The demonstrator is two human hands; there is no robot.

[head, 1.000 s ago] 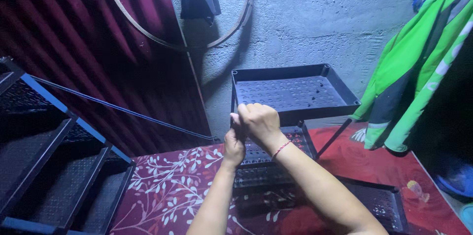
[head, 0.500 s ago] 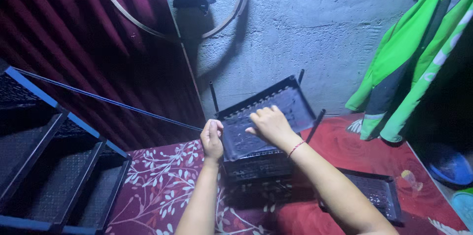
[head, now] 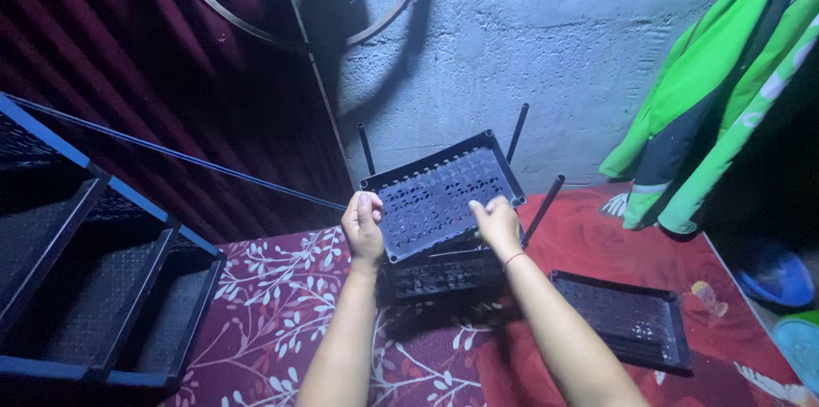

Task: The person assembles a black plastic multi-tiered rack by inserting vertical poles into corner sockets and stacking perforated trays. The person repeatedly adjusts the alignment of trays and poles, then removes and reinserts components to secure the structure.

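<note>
Tilted further since before, black perforated tray point(head: 439, 194) sits gripped by left hand point(head: 363, 226) and right hand point(head: 497, 223) fingers.

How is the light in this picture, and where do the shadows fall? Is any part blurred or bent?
Head view: one light from near the camera brightens the grey wall and both arms; corners stay dark. The hoop casts a curved shadow on the wall. The left hand and right hand on the perforated tray look sharp. Straight edges bow slightly near the frame edges.
</note>
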